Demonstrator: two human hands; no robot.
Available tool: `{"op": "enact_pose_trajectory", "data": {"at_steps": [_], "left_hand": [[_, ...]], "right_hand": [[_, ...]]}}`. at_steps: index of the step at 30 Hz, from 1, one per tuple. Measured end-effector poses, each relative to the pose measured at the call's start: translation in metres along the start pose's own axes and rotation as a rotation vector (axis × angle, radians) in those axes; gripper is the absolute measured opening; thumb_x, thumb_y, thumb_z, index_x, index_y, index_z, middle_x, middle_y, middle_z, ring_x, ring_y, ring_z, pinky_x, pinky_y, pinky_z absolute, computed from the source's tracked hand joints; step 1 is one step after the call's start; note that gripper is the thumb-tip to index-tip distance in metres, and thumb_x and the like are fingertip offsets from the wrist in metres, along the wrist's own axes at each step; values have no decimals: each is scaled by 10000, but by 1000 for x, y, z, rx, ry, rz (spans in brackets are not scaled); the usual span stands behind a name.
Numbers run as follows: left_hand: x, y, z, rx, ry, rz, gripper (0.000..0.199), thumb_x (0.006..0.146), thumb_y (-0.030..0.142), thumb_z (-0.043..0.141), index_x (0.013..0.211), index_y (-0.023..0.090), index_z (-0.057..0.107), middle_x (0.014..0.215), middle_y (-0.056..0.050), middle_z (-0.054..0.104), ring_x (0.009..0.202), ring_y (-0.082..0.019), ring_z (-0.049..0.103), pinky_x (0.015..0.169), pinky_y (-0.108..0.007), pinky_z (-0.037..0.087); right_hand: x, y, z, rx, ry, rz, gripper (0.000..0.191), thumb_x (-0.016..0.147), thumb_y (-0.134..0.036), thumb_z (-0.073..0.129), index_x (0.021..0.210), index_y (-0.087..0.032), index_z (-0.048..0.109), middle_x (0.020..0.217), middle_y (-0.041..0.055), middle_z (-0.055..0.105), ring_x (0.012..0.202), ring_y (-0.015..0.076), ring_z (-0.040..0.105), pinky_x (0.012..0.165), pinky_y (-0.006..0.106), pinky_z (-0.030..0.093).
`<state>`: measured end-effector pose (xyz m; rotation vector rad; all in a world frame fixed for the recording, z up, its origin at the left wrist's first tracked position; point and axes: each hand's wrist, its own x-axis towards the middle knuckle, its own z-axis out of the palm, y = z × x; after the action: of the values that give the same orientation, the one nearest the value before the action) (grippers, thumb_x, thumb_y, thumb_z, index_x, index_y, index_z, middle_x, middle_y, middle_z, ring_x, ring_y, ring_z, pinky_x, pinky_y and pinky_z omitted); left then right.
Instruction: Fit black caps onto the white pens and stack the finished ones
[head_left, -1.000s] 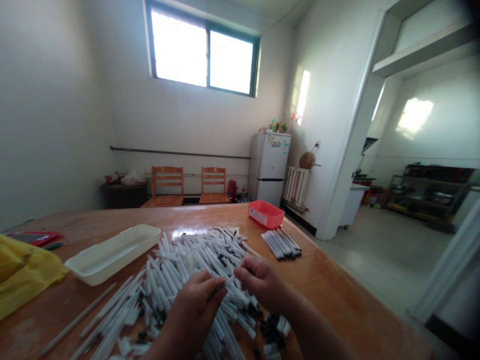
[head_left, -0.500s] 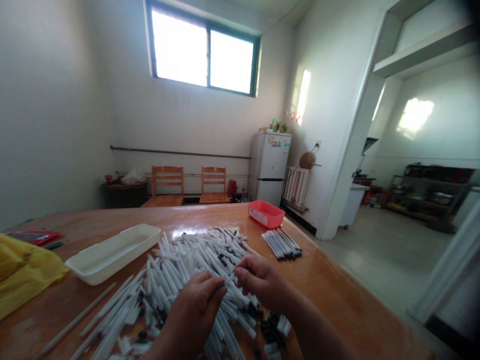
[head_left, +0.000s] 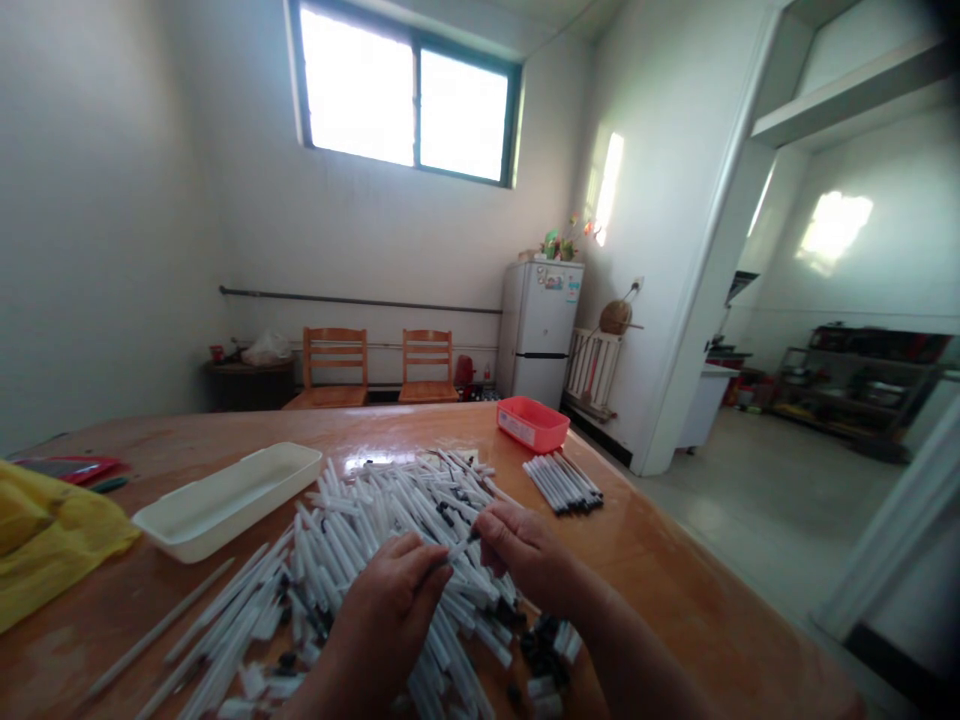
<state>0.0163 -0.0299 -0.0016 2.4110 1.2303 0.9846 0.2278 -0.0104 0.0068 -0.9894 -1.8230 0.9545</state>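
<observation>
My left hand (head_left: 391, 605) grips a pen (head_left: 458, 550) over the heap (head_left: 367, 520); my right hand (head_left: 521, 545) pinches its dark end. Around them on the counter (head_left: 675, 590) I see a tray (head_left: 225, 503), red box (head_left: 525, 430), pen row (head_left: 562, 485) and yellow bag (head_left: 64, 550).

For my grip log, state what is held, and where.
A slender pale piece: the left fingers pinch one end; the right fingers seem to grip the other, dark end.

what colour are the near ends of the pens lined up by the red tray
Black: the near ends of the lined-up pens show in the head view.
</observation>
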Motion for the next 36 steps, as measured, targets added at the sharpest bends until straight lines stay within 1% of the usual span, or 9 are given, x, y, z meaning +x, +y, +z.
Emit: {"op": "enact_pose_trajectory", "data": {"at_steps": [3,5,9,14,18,21,24,29,36], "left_hand": [[0,-1,-1,8,-14,-1,240,992,323,457,933,213,662,885,-61,613,862,-211,600,774,-327,455],[1,-1,-2,31,-25,5,241,990,315,457,932,212,666,884,-64,615,869,-216,600,771,-331,457],[2,1,-5,98,-29,38,241,983,300,464,941,213,685,869,-68,623,873,-227,597,769,-344,460],[2,6,-6,127,11,52,215,967,294,500,990,209,697,879,-72,640,895,-238,602,794,-358,468],[2,6,-5,103,14,54,220,973,287,486,963,208,691,885,-75,635,891,-235,603,783,-350,471],[1,3,-5,86,5,44,229,981,289,471,958,213,686,890,-73,630,887,-228,601,780,-341,470],[1,2,-5,88,-5,29,240,987,293,461,946,209,681,882,-70,626,876,-221,600,774,-337,469],[1,3,-6,134,-7,54,234,983,287,467,940,215,685,867,-64,630,870,-217,595,769,-334,469],[1,4,-7,204,32,115,215,970,275,491,1000,235,700,871,-63,660,871,-227,598,785,-354,470]], "right_hand": [[-2,-2,-1,6,-37,-17,315,992,-442,474,852,-174,565,728,-14,573,609,107,533,562,217,395],[-3,-4,-1,-74,-29,-42,290,987,-406,490,821,-177,555,715,-22,557,617,105,514,560,215,373],[-2,-6,-1,-240,23,-88,356,977,-384,506,687,-181,468,649,-45,450,621,100,421,557,225,308],[0,-4,3,-196,4,-58,435,996,-432,449,642,-184,407,621,-53,364,601,97,356,548,237,275],[0,-5,2,-112,7,-43,464,1010,-490,397,676,-178,476,622,-44,415,592,101,393,548,235,300],[-2,-9,0,-111,17,-59,430,1023,-466,380,744,-174,530,679,-25,502,628,109,471,576,233,336],[-4,-11,0,-175,1,-87,360,1016,-417,420,774,-178,540,709,-24,521,649,110,484,586,233,336],[-3,-11,1,-320,25,-131,353,993,-369,461,690,-188,452,661,-39,468,632,108,437,587,243,305],[-2,-16,2,-316,44,-103,409,993,-405,438,647,-197,377,634,-44,414,616,108,401,589,250,302]]}}
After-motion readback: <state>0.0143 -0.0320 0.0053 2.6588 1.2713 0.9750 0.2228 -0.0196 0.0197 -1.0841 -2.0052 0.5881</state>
